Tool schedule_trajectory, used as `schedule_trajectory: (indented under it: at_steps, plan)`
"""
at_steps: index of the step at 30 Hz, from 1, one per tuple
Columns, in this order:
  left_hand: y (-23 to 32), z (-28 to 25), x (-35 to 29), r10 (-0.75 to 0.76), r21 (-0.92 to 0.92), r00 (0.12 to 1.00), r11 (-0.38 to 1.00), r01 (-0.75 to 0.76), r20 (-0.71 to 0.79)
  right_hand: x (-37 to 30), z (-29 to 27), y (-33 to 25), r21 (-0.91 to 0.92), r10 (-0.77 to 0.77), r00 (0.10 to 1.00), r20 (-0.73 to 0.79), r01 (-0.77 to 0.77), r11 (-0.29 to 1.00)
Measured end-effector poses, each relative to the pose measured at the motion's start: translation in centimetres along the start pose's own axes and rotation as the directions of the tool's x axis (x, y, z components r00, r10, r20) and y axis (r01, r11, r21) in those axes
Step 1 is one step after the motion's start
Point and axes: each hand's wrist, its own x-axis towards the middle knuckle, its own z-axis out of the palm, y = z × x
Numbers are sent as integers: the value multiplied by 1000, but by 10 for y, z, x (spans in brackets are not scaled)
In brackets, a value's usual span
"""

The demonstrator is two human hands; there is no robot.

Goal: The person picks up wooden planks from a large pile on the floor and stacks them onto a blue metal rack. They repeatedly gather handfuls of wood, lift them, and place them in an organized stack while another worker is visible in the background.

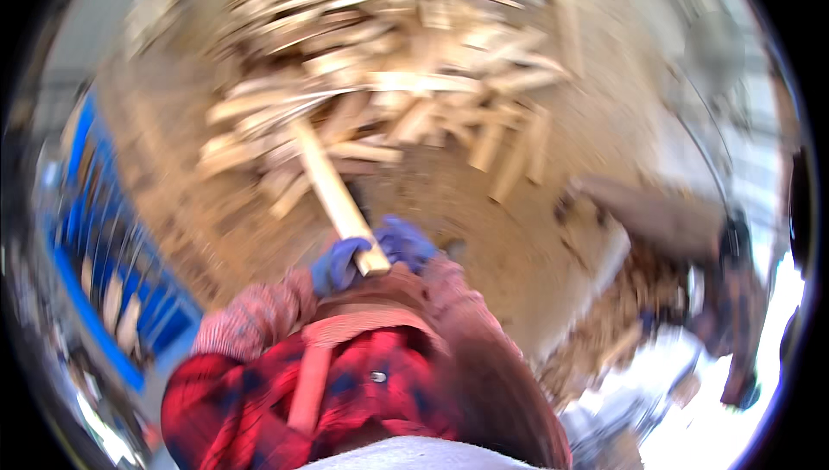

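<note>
While a pale plank [328,185] slants away from the person toward the wood pile [414,81], its far end reaching the pile's near edge, the gloved left hand [338,264] pinches it by its close end, grip curled around one side. Just beside the opposite edge sits the gloved right hand [406,242], too blurred to tell how far its grip is closed.

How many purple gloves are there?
2: the left glove, by the near end of the plank, and the right glove, on the plank's other side. More could be hidden in the blur.
</note>
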Motion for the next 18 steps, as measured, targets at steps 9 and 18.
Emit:
schedule_trajectory:
  at_steps: [9,18]
  plan:
    - [-168,126,154,-238,937,940,192,292,-244,-179,-220,95,309,-174,625,-761,586,749]
    - [-245,164,209,-85,983,992,-170,73,-89,-506,-331,182,-634,-69,-650,-757,756,-160]
